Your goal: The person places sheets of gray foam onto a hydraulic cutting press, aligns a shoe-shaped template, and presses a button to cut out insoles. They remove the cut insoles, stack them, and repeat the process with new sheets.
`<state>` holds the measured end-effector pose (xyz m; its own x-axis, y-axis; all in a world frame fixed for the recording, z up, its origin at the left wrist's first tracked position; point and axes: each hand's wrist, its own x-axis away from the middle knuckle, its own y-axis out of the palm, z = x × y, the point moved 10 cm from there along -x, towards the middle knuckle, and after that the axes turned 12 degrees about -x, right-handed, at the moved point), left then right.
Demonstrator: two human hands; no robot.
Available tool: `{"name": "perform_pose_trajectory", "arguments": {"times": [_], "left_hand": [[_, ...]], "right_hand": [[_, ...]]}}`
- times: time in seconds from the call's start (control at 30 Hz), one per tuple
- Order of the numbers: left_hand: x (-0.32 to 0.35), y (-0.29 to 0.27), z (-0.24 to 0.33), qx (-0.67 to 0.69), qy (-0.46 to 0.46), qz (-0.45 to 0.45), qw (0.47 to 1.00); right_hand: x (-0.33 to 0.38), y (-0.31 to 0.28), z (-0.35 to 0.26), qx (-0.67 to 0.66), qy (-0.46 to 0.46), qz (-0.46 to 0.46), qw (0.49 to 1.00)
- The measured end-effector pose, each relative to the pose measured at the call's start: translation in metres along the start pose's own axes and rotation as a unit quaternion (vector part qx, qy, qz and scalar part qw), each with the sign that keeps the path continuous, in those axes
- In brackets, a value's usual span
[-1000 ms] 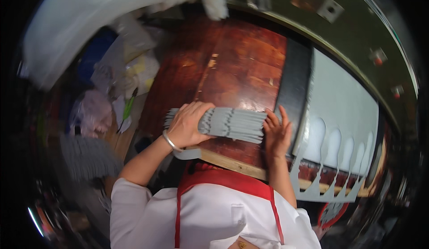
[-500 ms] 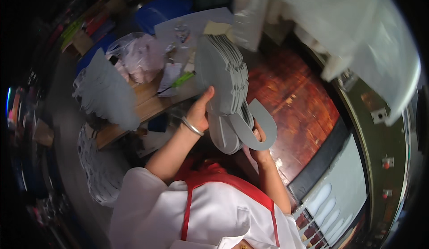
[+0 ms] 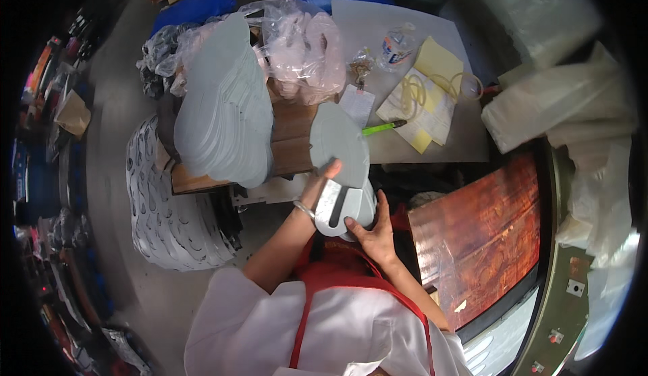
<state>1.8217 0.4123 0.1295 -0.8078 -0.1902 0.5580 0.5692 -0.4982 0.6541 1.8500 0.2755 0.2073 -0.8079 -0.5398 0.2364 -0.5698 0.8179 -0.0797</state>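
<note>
A stack of grey insole-shaped sheets [image 3: 337, 136] is held upright-lengthwise in front of my body, its far end over the table edge. My left hand [image 3: 314, 192], with a metal bangle at the wrist, grips the stack's left side, thumb on top. My right hand [image 3: 376, 235] is closed on the near right end, its thumb pressing on a grey U-shaped piece [image 3: 329, 207] with a dark slot. The fingers under the stack are hidden. Just left, a bigger pile of similar grey insole sheets [image 3: 223, 106] leans fanned out on a wooden board [image 3: 293, 136].
Pink pieces in clear plastic bags [image 3: 304, 48] lie behind the pile. A plastic bottle [image 3: 397, 46], yellow papers [image 3: 428, 99] and a green-handled tool [image 3: 385, 127] rest on the grey tabletop [image 3: 459, 143]. White cut-out sheets [image 3: 172, 207] stand lower left; a reddish board [image 3: 479, 234] is at right.
My view has swung, bringing the table to the middle. The stack has turned from edge-on to face up and squared together; my right thumb has come onto the U-shaped piece.
</note>
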Motion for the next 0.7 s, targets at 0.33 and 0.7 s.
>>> {"name": "perform_pose_trajectory", "arguments": {"times": [0.33,0.7], "left_hand": [[-0.011,-0.128,0.057,-0.122,0.107,0.239,0.957],[-0.095,-0.133,0.048,-0.147,0.023,0.270,0.951]], "right_hand": [[-0.055,0.107,0.127,-0.131,0.228,-0.150,0.953],[-0.120,0.073,0.137,-0.185,0.244,0.044,0.951]]}}
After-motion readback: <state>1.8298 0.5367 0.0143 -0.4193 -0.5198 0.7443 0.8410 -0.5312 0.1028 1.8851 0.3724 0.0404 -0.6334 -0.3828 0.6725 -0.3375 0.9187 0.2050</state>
